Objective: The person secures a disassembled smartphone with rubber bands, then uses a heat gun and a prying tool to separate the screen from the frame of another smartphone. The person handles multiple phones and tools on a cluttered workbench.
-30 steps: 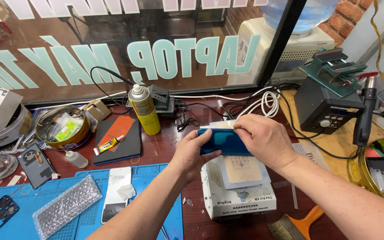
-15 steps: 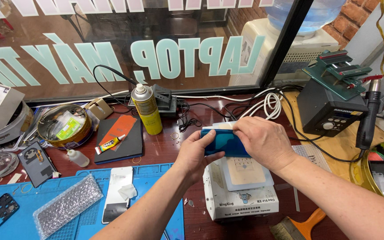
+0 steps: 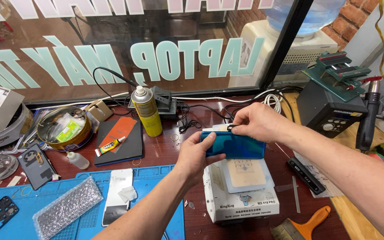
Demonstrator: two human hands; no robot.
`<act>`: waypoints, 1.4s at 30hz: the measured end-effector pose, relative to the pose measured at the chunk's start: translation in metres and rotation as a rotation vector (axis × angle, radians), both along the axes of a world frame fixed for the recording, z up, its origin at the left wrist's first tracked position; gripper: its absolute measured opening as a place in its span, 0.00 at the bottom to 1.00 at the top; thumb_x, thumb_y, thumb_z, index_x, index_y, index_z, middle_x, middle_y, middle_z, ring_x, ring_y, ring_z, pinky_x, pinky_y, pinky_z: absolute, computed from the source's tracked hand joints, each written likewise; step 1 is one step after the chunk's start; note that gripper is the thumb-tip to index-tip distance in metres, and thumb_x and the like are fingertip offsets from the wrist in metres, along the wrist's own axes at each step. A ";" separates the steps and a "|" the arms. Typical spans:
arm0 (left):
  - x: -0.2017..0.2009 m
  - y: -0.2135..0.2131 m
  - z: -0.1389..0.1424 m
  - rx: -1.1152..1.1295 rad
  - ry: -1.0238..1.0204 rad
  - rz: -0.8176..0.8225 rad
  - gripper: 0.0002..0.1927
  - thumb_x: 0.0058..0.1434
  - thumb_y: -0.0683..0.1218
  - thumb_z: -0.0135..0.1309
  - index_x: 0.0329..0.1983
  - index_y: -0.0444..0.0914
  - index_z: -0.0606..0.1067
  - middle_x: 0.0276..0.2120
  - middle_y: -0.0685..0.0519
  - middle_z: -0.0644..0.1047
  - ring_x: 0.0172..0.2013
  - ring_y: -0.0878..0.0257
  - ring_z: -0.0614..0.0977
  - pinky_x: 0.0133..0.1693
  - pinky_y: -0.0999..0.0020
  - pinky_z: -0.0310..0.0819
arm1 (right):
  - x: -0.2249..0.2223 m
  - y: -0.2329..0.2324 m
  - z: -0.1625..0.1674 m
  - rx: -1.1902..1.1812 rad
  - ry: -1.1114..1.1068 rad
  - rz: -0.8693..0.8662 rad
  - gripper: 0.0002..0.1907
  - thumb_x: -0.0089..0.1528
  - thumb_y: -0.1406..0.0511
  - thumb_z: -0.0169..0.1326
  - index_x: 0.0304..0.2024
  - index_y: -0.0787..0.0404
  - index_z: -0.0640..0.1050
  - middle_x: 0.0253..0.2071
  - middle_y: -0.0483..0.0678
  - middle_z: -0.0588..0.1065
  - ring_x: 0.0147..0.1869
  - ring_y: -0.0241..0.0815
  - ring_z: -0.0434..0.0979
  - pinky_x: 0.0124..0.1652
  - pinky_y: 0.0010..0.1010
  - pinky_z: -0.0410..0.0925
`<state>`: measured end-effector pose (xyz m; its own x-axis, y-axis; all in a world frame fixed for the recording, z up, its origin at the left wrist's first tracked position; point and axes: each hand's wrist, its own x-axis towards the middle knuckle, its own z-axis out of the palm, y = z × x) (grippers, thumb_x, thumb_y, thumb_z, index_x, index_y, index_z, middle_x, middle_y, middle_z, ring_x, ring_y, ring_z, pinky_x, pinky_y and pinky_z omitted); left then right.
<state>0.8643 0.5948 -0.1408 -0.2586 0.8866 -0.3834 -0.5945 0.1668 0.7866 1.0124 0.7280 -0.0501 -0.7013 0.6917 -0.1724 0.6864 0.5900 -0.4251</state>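
Left hand (image 3: 197, 153) grips the left end of a flat blue rectangular phone panel (image 3: 236, 146), held on edge above the white square heating-plate machine (image 3: 241, 195); right hand (image 3: 256, 123) pinches its far top edge, fingers closed

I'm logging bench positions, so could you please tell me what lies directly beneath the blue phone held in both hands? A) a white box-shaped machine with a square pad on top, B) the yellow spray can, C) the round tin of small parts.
A: the blue phone, held by the left hand and right hand, sits above the white machine.
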 end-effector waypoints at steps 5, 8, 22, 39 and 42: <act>0.001 0.000 -0.001 0.010 0.019 0.002 0.11 0.67 0.46 0.53 0.47 0.35 0.75 0.41 0.50 0.79 0.39 0.61 0.82 0.38 0.63 0.86 | 0.008 -0.007 -0.006 0.098 0.093 0.047 0.11 0.55 0.58 0.63 0.38 0.55 0.86 0.30 0.49 0.83 0.35 0.40 0.84 0.40 0.33 0.74; 0.002 -0.002 -0.001 0.031 0.041 -0.001 0.11 0.67 0.46 0.53 0.47 0.35 0.75 0.41 0.51 0.79 0.40 0.61 0.82 0.39 0.63 0.87 | 0.004 0.003 -0.002 -0.004 0.016 0.014 0.11 0.54 0.59 0.64 0.37 0.55 0.86 0.30 0.49 0.83 0.35 0.41 0.84 0.39 0.33 0.74; 0.001 -0.002 -0.005 0.060 0.013 -0.004 0.11 0.67 0.47 0.54 0.47 0.35 0.75 0.40 0.51 0.79 0.39 0.61 0.81 0.39 0.62 0.86 | 0.018 -0.009 -0.017 -0.016 0.327 -0.068 0.08 0.59 0.63 0.61 0.37 0.60 0.84 0.30 0.49 0.84 0.35 0.41 0.84 0.39 0.32 0.74; 0.002 0.001 -0.003 0.005 0.042 0.022 0.11 0.66 0.48 0.55 0.47 0.36 0.75 0.40 0.52 0.79 0.40 0.61 0.81 0.38 0.62 0.86 | 0.034 -0.044 -0.019 0.475 0.415 0.086 0.06 0.59 0.64 0.59 0.37 0.56 0.82 0.37 0.46 0.81 0.39 0.48 0.82 0.39 0.37 0.74; 0.001 0.000 -0.003 0.006 0.045 0.024 0.12 0.66 0.48 0.55 0.47 0.36 0.75 0.40 0.52 0.79 0.39 0.61 0.81 0.38 0.62 0.86 | 0.033 -0.045 -0.020 0.487 0.415 0.090 0.05 0.59 0.64 0.59 0.37 0.56 0.82 0.36 0.46 0.81 0.39 0.49 0.82 0.39 0.37 0.74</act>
<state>0.8658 0.5952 -0.1438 -0.2970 0.8821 -0.3657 -0.5625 0.1478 0.8135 1.0459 0.6826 -0.0701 -0.7011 0.5577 0.4443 0.4615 0.8299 -0.3135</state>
